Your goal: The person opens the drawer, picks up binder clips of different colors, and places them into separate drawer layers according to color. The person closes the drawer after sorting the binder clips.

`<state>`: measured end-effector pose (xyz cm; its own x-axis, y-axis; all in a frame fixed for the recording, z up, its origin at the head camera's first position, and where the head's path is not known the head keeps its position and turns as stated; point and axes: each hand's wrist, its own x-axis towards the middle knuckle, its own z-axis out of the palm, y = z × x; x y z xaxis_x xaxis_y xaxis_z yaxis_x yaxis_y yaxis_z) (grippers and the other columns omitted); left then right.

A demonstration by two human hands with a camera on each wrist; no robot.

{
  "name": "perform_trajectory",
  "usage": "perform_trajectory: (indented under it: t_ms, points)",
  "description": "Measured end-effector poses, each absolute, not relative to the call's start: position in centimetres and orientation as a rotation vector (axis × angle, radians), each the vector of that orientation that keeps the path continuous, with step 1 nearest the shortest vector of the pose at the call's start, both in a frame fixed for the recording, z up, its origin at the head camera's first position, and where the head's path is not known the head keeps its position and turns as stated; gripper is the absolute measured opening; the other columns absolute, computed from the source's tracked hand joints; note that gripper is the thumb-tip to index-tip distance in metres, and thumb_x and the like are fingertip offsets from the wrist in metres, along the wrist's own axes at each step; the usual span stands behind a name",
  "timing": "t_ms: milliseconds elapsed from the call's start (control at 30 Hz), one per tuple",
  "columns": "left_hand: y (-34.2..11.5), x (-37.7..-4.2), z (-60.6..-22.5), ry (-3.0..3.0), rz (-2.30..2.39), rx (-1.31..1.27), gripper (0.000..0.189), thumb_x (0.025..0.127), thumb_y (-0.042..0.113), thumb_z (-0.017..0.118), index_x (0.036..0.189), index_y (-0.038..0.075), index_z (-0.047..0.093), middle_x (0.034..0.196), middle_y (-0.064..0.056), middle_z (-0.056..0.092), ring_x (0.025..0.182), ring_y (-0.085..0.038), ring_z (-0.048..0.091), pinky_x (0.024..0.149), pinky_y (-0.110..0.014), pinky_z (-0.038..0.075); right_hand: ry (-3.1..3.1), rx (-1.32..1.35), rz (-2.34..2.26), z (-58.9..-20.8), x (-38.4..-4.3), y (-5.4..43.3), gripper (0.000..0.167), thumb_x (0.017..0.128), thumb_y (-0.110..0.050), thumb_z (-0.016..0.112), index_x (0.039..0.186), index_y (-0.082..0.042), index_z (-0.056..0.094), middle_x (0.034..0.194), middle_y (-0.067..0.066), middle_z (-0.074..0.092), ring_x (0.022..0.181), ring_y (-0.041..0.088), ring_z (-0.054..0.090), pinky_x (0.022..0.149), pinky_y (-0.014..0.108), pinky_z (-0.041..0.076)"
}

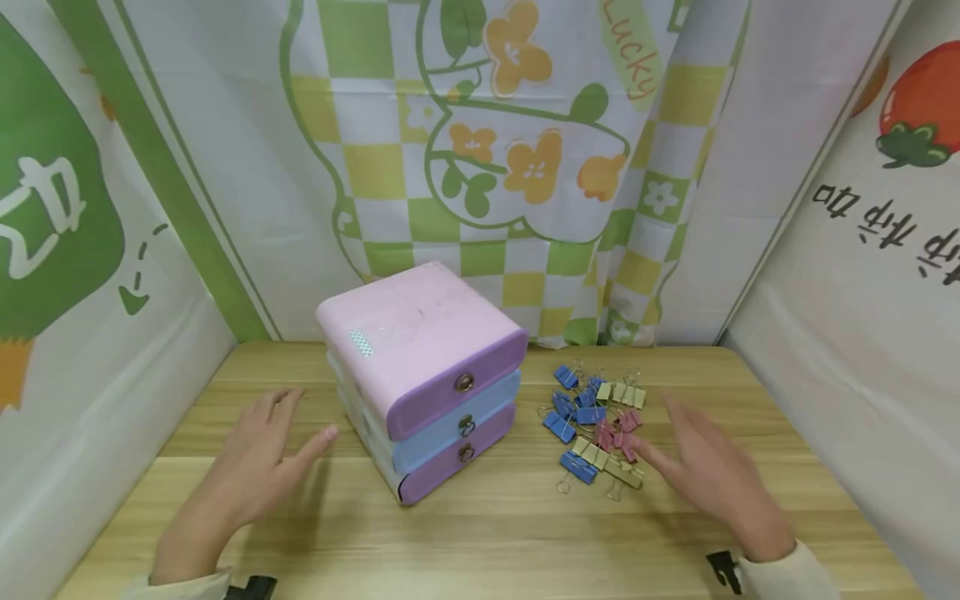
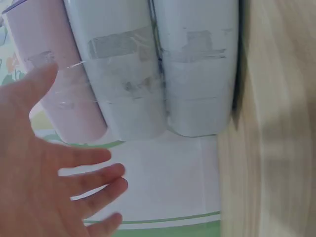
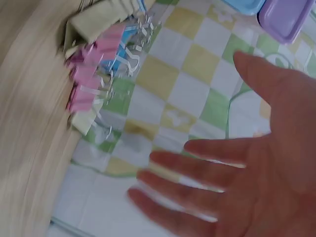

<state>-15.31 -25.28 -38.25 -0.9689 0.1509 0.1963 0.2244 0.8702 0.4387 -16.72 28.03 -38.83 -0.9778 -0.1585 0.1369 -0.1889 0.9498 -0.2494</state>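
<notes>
A small three-drawer box (image 1: 427, 333), pink on top with purple and blue drawer fronts, stands left of centre on the table. Beside its left wall is my left hand (image 1: 251, 458), fingers spread and holding nothing. In the left wrist view the box's taped side (image 2: 123, 74) lies just past the thumb. To the right of the box is a loose pile of blue, yellow and pink binder clips (image 1: 592, 417). My right hand (image 1: 708, 467), slightly blurred, has its straight fingers at the pile's right edge, thumb near the pink clips (image 3: 94, 69).
The wooden table (image 1: 525, 533) backs onto a checked curtain (image 1: 495, 167) with orange flowers. Printed cloth walls (image 1: 847, 350) rise at both sides. Ring and knob pulls (image 1: 465, 382) sit on the drawer fronts, which face front right.
</notes>
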Motion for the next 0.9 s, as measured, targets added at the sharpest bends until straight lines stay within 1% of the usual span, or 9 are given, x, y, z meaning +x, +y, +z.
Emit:
perform_trajectory:
  t_ms: [67, 133, 167, 233, 300, 367, 467, 700, 900]
  points:
    - [-25.1, -15.4, -37.7, -2.836, -0.750, -0.286, 0.079, 0.109, 0.051, 0.048, 0.158, -0.009, 0.033, 0.157, -0.035, 0.037, 0.143, -0.059, 0.035, 0.112, -0.081, 0.032, -2.938, 0.289, 0.465, -38.5, -16.9, 27.0, 0.077, 0.102, -0.061, 0.057, 0.152, -0.002, 0.050, 0.141, 0.026, 0.065, 0.125, 0.048, 0.065, 0.097, 0.068, 0.058]
    - [-24.9, -15.5, -37.1, -2.778, -0.792, -0.289, 0.073, 0.110, 0.047, 0.048, 0.154, -0.010, 0.038, 0.150, -0.033, 0.042, 0.139, -0.055, 0.041, 0.108, -0.077, 0.039, -2.896, 0.315, 0.574, -38.1, -17.1, 25.7, 0.058, 0.102, -0.056, 0.061, 0.131, -0.007, 0.069, 0.116, 0.013, 0.078, 0.103, 0.031, 0.075, 0.085, 0.052, 0.065]
    - [-24.7, -15.5, -36.8, -2.751, -0.815, -0.295, 0.070, 0.110, 0.045, 0.048, 0.153, -0.010, 0.040, 0.149, -0.032, 0.044, 0.137, -0.055, 0.043, 0.108, -0.076, 0.040, -2.880, 0.333, 0.651, -37.9, -17.3, 25.0, 0.049, 0.102, -0.053, 0.063, 0.120, -0.009, 0.074, 0.104, 0.006, 0.080, 0.094, 0.024, 0.076, 0.080, 0.043, 0.065]
    - [-24.3, -15.7, -36.2, -2.682, -0.849, -0.317, 0.065, 0.111, 0.041, 0.049, 0.151, -0.010, 0.043, 0.145, -0.031, 0.047, 0.135, -0.053, 0.046, 0.105, -0.074, 0.042, -2.856, 0.356, 0.792, -37.5, -17.5, 23.5, 0.038, 0.101, -0.049, 0.066, 0.101, -0.013, 0.078, 0.088, -0.005, 0.078, 0.080, 0.012, 0.073, 0.071, 0.030, 0.062]
    - [-23.9, -16.0, -35.6, -2.609, -0.861, -0.341, 0.060, 0.110, 0.037, 0.051, 0.149, -0.009, 0.046, 0.144, -0.030, 0.049, 0.133, -0.052, 0.048, 0.104, -0.073, 0.043, -2.828, 0.383, 0.915, -37.1, -17.7, 22.0, 0.033, 0.101, -0.046, 0.069, 0.093, -0.015, 0.078, 0.080, -0.009, 0.074, 0.074, 0.007, 0.069, 0.067, 0.023, 0.059]
    - [-23.4, -16.4, -35.0, -2.541, -0.868, -0.367, 0.057, 0.109, 0.034, 0.054, 0.148, -0.008, 0.047, 0.144, -0.029, 0.050, 0.132, -0.052, 0.048, 0.103, -0.073, 0.043, -2.797, 0.424, 1.012, -36.7, -18.0, 20.4, 0.031, 0.100, -0.043, 0.070, 0.089, -0.015, 0.077, 0.076, -0.009, 0.073, 0.070, 0.008, 0.069, 0.064, 0.021, 0.058]
    - [-22.8, -16.8, -34.1, -2.481, -0.866, -0.393, 0.058, 0.108, 0.032, 0.058, 0.149, -0.007, 0.047, 0.145, -0.028, 0.050, 0.134, -0.050, 0.049, 0.105, -0.073, 0.043, -2.759, 0.501, 1.125, -36.1, -18.3, 18.2, 0.030, 0.100, -0.043, 0.071, 0.088, -0.016, 0.077, 0.074, -0.007, 0.072, 0.068, 0.009, 0.068, 0.063, 0.022, 0.058]
    - [-21.0, -17.9, -31.5, -2.543, -0.844, -0.437, 0.070, 0.107, 0.042, 0.056, 0.159, -0.001, 0.038, 0.160, -0.025, 0.042, 0.147, -0.049, 0.042, 0.116, -0.074, 0.039, -2.698, 0.593, 1.254, -35.1, -18.8, 14.4, 0.027, 0.100, -0.041, 0.070, 0.096, -0.016, 0.079, 0.078, -0.006, 0.075, 0.069, 0.007, 0.070, 0.062, 0.026, 0.059]
    - [-19.8, -19.7, -31.1, -2.511, -0.847, -0.524, 0.065, 0.107, 0.040, 0.056, 0.155, -0.003, 0.044, 0.158, -0.024, 0.047, 0.147, -0.045, 0.044, 0.120, -0.069, 0.038, -2.629, 0.602, 1.282, -34.9, -19.2, 11.9, 0.027, 0.099, -0.042, 0.072, 0.097, -0.016, 0.081, 0.082, -0.006, 0.078, 0.071, 0.005, 0.071, 0.066, 0.026, 0.061]
